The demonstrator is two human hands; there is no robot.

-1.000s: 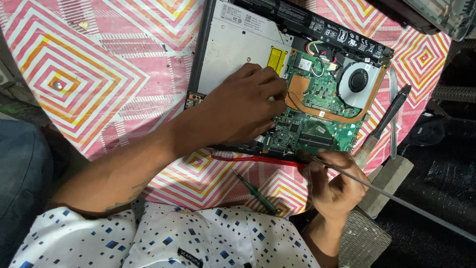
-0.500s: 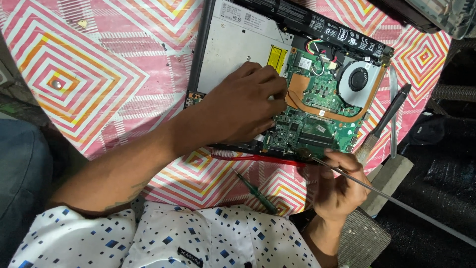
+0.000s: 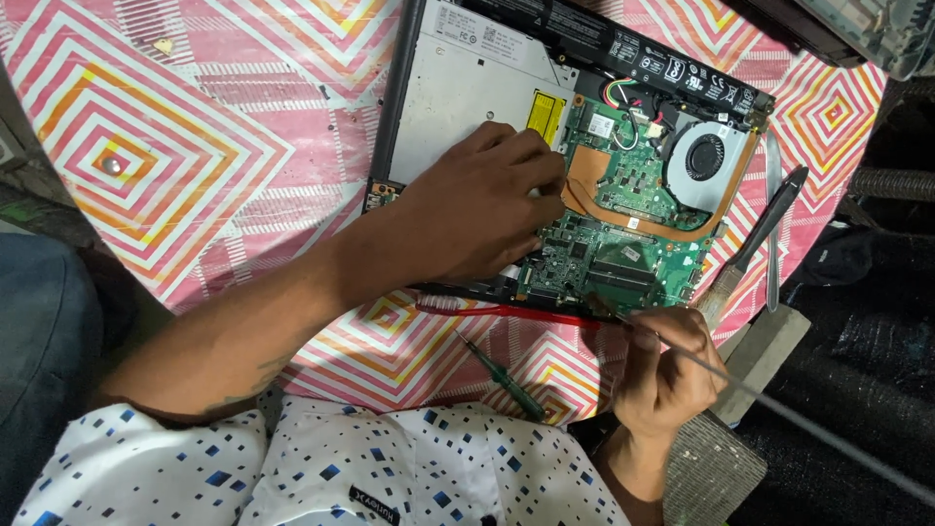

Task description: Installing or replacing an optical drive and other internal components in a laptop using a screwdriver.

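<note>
Seen from the head camera, our left hand (image 3: 482, 209) stays pressed flat and open on the laptop (image 3: 584, 156) at the table's (image 3: 195, 146) far edge, unmoved from a second ago. Our right hand (image 3: 667, 375), gripping a thin rod (image 3: 799, 424), has barely shifted at the board's (image 3: 623, 244) near edge, so work continues there. We count one fan (image 3: 706, 161), one screwdriver (image 3: 502, 375), one brush (image 3: 755, 239).

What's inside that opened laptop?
Inside the laptop: a green circuit board, round fan, copper pipe. The left hand covers part of the board.
</note>
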